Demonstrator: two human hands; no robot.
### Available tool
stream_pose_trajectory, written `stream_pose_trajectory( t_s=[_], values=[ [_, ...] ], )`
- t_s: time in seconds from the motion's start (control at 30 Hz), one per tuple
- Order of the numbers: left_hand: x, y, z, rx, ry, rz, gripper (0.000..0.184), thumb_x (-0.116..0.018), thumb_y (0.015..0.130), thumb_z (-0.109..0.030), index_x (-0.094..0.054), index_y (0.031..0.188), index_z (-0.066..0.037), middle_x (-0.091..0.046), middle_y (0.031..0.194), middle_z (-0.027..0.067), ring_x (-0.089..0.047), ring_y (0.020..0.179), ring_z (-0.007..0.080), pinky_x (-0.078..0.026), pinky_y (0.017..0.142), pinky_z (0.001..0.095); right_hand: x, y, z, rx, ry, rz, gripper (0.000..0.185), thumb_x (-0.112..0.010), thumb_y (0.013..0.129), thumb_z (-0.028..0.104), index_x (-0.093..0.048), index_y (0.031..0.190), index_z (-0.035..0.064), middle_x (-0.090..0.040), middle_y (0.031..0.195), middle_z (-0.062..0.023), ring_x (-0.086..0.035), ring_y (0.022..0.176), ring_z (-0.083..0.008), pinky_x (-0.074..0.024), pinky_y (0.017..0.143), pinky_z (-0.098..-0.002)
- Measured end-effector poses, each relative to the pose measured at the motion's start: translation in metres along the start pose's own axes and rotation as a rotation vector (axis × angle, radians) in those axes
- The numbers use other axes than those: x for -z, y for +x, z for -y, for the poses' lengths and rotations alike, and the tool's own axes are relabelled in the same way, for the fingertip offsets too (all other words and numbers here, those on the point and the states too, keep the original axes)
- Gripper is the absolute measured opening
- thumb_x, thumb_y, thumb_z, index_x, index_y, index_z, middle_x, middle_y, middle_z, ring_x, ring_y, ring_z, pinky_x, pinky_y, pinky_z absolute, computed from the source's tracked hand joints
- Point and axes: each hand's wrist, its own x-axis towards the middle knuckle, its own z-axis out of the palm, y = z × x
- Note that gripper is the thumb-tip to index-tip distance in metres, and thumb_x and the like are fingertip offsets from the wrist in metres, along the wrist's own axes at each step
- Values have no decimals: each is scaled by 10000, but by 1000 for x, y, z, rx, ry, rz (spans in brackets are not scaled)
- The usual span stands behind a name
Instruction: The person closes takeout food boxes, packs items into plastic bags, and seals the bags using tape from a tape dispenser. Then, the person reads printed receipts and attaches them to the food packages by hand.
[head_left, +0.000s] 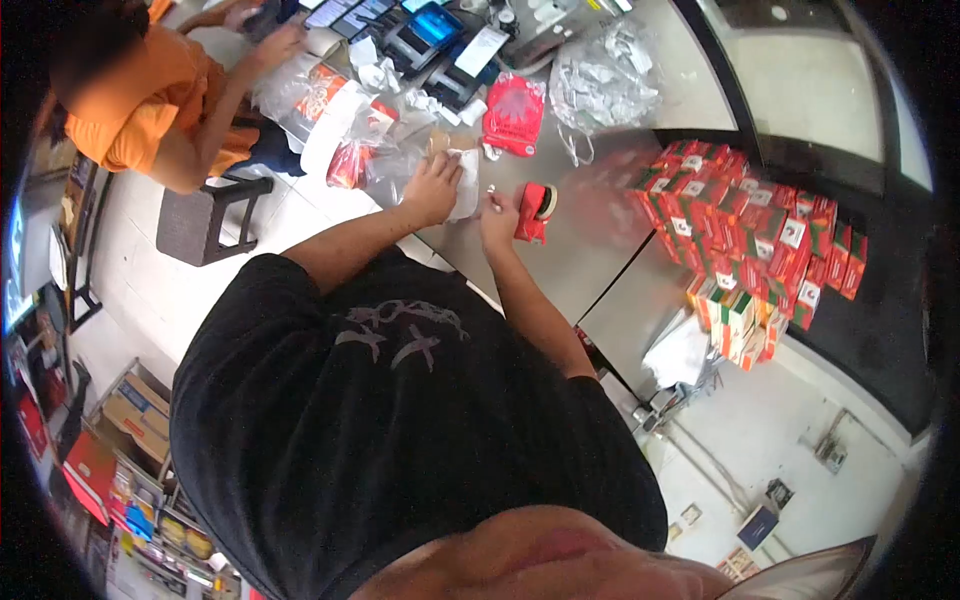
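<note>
My left hand lies with its fingers stretched over a clear plastic bag and a white sheet on the metal table. A brown piece shows just beyond its fingertips. My right hand is closed in a pinch to the right of the sheet; whatever is between its fingertips is too small to make out. Right beside it stands a red tape dispenser with a roll of tape. Farther back lies a red packet with a pale print.
A co-worker in an orange shirt works at the left, near a dark stool. Electronic devices and a clear bag of white papers lie at the back. Red boxes are stacked at the right.
</note>
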Motion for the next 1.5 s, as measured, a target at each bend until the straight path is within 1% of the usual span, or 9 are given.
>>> stream_pose_trajectory(
  t_s=[0.1, 0.2, 0.4, 0.57, 1.03, 1.17, 1.23, 1.33, 1.5],
  values=[
    [-17, -2, 11, -24, -104, -39, 705, -665, 870, -334, -442, 1499, -112, -301, 1628, 123, -344, 1432, 378, -349, 1078, 592, 12, 26, 108, -211, 73, 276, 191, -738, 919, 171, -742, 1045, 28, -716, 882, -49, -631, 694, -145, -519, 623, -311],
    [-20, 0, 27, -51, -108, -18, 660, -616, 896, -341, -449, 1506, -152, -325, 1621, 98, -345, 1428, 368, -350, 1066, 596, -18, 67, 92, 338, -159, 321, 209, -768, 895, 193, -772, 1046, 47, -757, 955, -80, -673, 822, -161, -535, 780, -314],
    [-2, 9, 31, -78, -60, 63, 613, -573, 919, -355, -475, 1498, -177, -330, 1625, 86, -347, 1434, 346, -349, 1054, 583, -72, 93, 40, -21, -70, 275, 225, -814, 852, 222, -798, 1026, 80, -756, 1014, -115, -675, 1001, -217, -506, 915, -335],
    [-4, 9, 26, -63, -24, 99, 617, -559, 927, -364, -466, 1511, -188, -298, 1646, 87, -275, 1478, 335, -340, 1045, 583, -76, 86, 39, 166, -255, 131, 344, -834, 821, 221, -772, 1135, 93, -672, 1182, -158, -632, 1106, -312, -488, 993, -383],
    [11, 16, -4, -208, 236, 195, 579, -650, 893, -293, -535, 1428, -106, -311, 1621, 136, -262, 1482, 361, -261, 1102, 697, 43, 64, 110, -149, -207, -27, 410, -713, 893, 406, -752, 998, 11, -741, 911, -169, -677, 823, -308, -500, 764, -408],
    [23, 25, -20, -386, 322, 265, 504, -618, 925, -273, -558, 1413, -162, -296, 1630, 123, -230, 1507, 359, -241, 1112, 716, 148, 19, -5, -169, -914, 79, 445, -720, 874, 396, -718, 1128, 30, -733, 962, -186, -678, 791, -350, -532, 780, -414],
    [10, 32, -24, -494, 341, 120, 476, -663, 894, -283, -606, 1364, -225, -332, 1612, 120, -236, 1500, 379, -224, 1125, 723, 170, 1, -24, -20, -838, 145, 492, -726, 892, 405, -664, 1223, 46, -726, 951, -160, -639, 614, -280, -535, 608, -384],
    [7, 37, -44, -673, 495, 124, 524, -659, 911, -300, -538, 1421, -325, -288, 1638, 107, -170, 1524, 391, -188, 1148, 725, 165, 2, -49, -349, -139, 254, 466, -701, 937, 379, -625, 1271, 62, -697, 881, -109, -513, 458, -153, -424, 426, -306],
    [-74, 73, -84, -878, 638, 3, 562, -438, 993, -453, -339, 1539, -360, -169, 1681, 7, -54, 1554, 335, -40, 1177, 711, 166, 10, -24, -686, 192, 261, 312, -680, 969, 308, -632, 1160, 66, -610, 737, -28, -377, 394, -72, -276, 357, -256]
  ],
)
